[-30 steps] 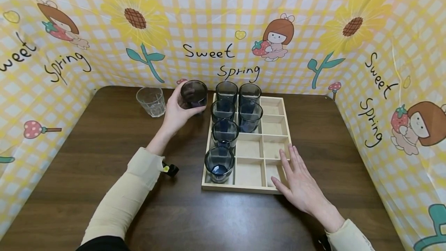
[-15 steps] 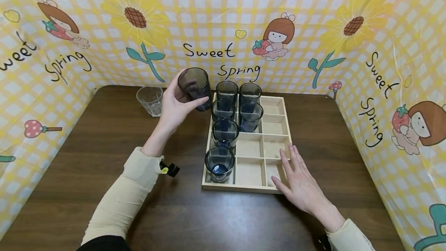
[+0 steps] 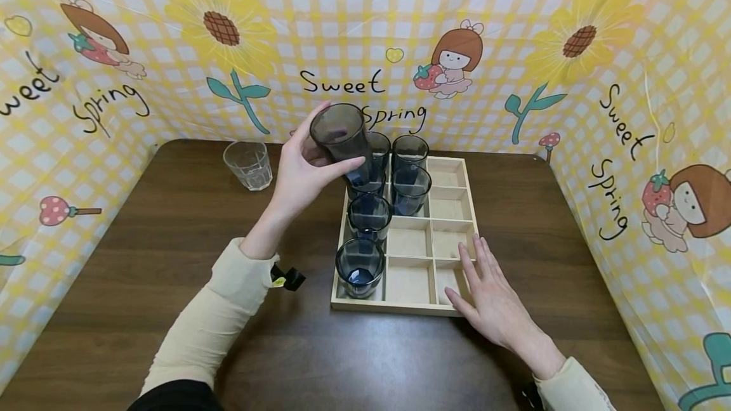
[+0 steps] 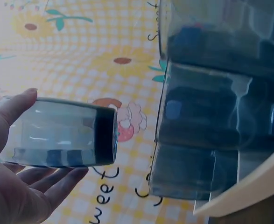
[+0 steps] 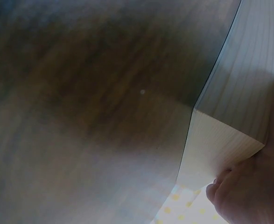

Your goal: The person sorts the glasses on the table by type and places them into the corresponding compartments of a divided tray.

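Observation:
My left hand (image 3: 299, 176) grips a smoky grey drinking glass (image 3: 341, 127), thumb on the near side and fingers behind. The glass is held up, slightly tilted, over the back left of a pale wooden divided tray (image 3: 394, 307). Seen from the left wrist, the same glass (image 4: 64, 133) is apart from the standing ones. Several tinted glasses (image 3: 370, 214) fill the tray's left column, and two more (image 3: 411, 192) stand at the back of the middle column; the held glass partly hides the rear left ones. My right hand (image 3: 491, 300) rests on the tray's front right corner, fingers straight.
A clear faceted glass (image 3: 249, 167) stands on the brown table (image 3: 143, 259) left of the tray. Behind the tray rises a yellow checked cloth (image 3: 342, 37), which also lines both sides. The tray's right column (image 3: 448, 205) shows bare compartments.
My left hand has lifted the smoky glass from beside the tray and carried it right, over the tray's back left corner. The right hand has stayed in place.

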Demonstrator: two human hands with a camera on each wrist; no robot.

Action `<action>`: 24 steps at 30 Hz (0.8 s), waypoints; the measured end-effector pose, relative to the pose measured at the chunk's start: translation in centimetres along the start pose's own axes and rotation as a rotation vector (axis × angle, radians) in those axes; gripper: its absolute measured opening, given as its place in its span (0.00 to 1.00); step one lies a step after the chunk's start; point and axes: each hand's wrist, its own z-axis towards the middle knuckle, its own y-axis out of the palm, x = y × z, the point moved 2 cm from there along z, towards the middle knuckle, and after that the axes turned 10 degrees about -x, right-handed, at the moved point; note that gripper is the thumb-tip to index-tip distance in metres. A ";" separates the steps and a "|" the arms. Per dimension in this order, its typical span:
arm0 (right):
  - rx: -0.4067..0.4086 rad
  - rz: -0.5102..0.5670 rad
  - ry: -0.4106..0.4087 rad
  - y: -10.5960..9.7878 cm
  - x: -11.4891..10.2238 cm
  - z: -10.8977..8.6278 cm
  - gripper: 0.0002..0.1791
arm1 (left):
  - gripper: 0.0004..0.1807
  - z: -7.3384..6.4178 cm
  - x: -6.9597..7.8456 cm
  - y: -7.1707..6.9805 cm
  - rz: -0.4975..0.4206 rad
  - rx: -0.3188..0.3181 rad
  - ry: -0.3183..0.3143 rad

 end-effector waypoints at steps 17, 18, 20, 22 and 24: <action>0.006 0.000 -0.003 0.1 0.1 0.0 0.49 | 0.49 0.4 -0.5 5.9 0.103 -0.267 -0.024; 0.005 0.000 -0.003 0.1 0.1 0.0 0.49 | 0.48 0.3 -0.7 6.3 0.102 -0.286 -0.032; 0.003 0.004 -0.002 0.1 0.1 0.0 0.49 | 0.48 0.2 -1.0 7.0 0.113 -0.319 -0.049; 0.000 0.006 -0.002 0.1 0.1 0.0 0.50 | 0.47 0.0 -1.3 7.7 0.129 -0.354 -0.063; -0.004 0.008 -0.001 0.1 0.1 0.0 0.50 | 0.47 -0.2 -1.7 8.3 0.152 -0.391 -0.062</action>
